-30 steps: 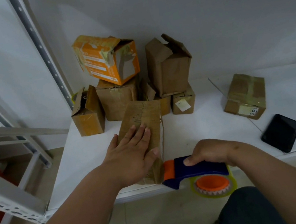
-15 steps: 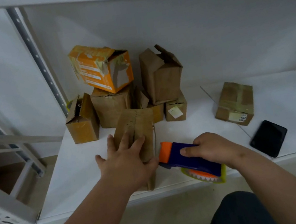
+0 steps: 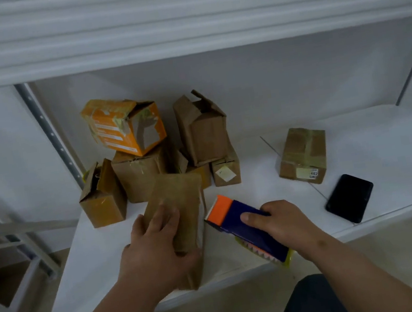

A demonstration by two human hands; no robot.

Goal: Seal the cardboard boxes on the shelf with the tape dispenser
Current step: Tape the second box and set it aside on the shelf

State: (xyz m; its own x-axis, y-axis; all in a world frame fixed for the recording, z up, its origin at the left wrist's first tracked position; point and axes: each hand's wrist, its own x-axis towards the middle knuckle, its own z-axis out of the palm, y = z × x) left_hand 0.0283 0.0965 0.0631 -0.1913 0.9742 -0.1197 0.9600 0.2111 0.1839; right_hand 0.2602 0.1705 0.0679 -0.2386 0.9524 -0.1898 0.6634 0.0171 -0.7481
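A long brown cardboard box [image 3: 182, 200] lies on the white shelf [image 3: 259, 196] near its front edge. My left hand [image 3: 154, 247] rests on top of it, fingers spread and the thumb round its near right side. My right hand [image 3: 277, 222] grips the blue and orange tape dispenser [image 3: 236, 221] just right of that box, its orange nose close to the box's right side. The toothed blade and yellow tape roll show under my wrist. Behind stands a pile of brown boxes [image 3: 203, 129] with open flaps, topped by an orange box [image 3: 124, 125].
A taped box with a label [image 3: 303, 154] sits alone at the right. A black phone [image 3: 349, 198] lies near the shelf's front right edge. An upper shelf [image 3: 178, 22] hangs overhead. Metal uprights [image 3: 47, 132] stand at the left.
My right hand has carried the dispenser up from below the shelf edge and forward, to the box's right side. My left hand has stayed on the box. The camera has tilted upward.
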